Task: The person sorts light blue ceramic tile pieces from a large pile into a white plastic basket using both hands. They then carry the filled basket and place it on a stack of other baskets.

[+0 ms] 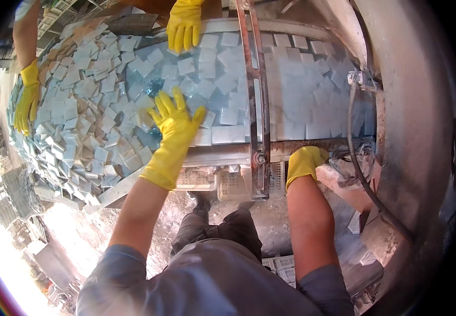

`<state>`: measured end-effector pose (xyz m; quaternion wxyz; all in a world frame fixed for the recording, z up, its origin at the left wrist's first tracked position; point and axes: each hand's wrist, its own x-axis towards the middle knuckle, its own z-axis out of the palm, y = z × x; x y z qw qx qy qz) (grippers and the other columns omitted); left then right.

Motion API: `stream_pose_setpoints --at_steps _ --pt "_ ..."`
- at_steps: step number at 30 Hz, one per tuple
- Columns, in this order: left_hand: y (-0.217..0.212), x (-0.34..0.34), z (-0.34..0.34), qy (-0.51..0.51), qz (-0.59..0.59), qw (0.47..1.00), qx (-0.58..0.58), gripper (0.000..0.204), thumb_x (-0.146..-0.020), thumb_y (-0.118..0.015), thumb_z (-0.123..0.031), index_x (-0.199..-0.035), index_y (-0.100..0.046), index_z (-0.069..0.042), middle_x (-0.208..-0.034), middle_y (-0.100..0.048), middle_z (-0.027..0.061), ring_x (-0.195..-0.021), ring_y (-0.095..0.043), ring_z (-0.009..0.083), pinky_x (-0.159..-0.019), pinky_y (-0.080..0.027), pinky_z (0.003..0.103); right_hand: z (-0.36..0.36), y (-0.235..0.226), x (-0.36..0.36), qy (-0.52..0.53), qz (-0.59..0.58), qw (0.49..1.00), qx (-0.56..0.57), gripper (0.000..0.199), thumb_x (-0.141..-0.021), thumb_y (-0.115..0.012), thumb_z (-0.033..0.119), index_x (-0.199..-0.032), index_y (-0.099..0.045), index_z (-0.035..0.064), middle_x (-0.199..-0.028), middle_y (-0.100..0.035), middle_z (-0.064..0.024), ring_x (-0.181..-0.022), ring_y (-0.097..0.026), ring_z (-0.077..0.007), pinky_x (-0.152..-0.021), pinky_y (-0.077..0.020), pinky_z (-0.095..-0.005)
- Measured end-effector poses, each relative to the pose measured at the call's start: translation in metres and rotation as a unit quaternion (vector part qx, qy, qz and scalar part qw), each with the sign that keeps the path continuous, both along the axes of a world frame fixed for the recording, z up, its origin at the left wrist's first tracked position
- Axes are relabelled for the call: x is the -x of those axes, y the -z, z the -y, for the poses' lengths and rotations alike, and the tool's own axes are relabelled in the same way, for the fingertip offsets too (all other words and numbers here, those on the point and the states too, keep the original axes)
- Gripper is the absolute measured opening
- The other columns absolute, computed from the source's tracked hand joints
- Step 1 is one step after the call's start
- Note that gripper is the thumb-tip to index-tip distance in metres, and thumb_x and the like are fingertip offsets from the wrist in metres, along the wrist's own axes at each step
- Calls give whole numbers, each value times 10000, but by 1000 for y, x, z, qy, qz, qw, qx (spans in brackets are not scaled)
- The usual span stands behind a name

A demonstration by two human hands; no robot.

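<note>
My left hand (178,125), in a yellow rubber glove, is open with fingers spread over the wet white tiles (229,116) on the belt. Many of these small square pieces lie flat and scattered under a bluish wet sheen. Beside the rusty near rail (286,149), my right hand (303,164) wears a matching glove and bends downward. Its fingers are mostly hidden, so their grip does not show. Across the belt, another person's gloved hand (184,27) hangs over the far tiles, and a second gloved hand (26,102) rests by the left end of the heap.
A large heap of loose tiles (83,105) fills the left end. A rusty slotted metal bar (257,100) crosses above the belt. To the right hangs a grey hose (352,137) near a pale machine wall (415,126). Plastic baskets (227,187) stand below the near rail.
</note>
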<state>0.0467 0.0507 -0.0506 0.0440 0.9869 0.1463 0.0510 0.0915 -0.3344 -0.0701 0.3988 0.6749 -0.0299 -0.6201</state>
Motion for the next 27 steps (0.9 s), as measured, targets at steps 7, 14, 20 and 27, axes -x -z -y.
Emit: stream_pose_setpoints --at_steps 7,14,20,27 --pt "-22 7 40 117 41 992 39 979 -881 -819 -552 -1609 -456 -6 -1568 -458 385 -1422 -422 626 -1208 -283 716 4 4 5 5 15 1000 11 464 -1099 -587 432 -1469 -670 165 -1494 -637 47 -1421 -550 -176 -1134 -444 -437" --pt "-28 -37 19 151 161 966 133 854 -897 -816 -558 -1513 -560 -25 -1507 -557 327 -1373 -509 545 -1195 -355 645 11 24 -3 37 98 994 19 482 -1093 -601 448 -1490 -683 188 -1560 -617 29 -1480 -520 -206 -1152 -429 -441" --pt "-17 -49 -12 293 47 953 63 745 -953 -768 -448 -1599 -557 -145 -1613 -494 295 -1413 -490 542 -1238 -332 638 21 39 5 92 177 980 10 472 -1086 -619 448 -1479 -707 202 -1566 -625 25 -1484 -523 -210 -1158 -422 -442" --pt "-22 -46 36 327 76 938 81 799 -905 -790 -413 -1566 -539 -40 -1593 -503 271 -1406 -478 552 -1220 -372 631 14 34 4 47 103 994 10 449 -1095 -608 415 -1471 -696 186 -1520 -647 21 -1438 -557 -195 -1168 -423 -461"
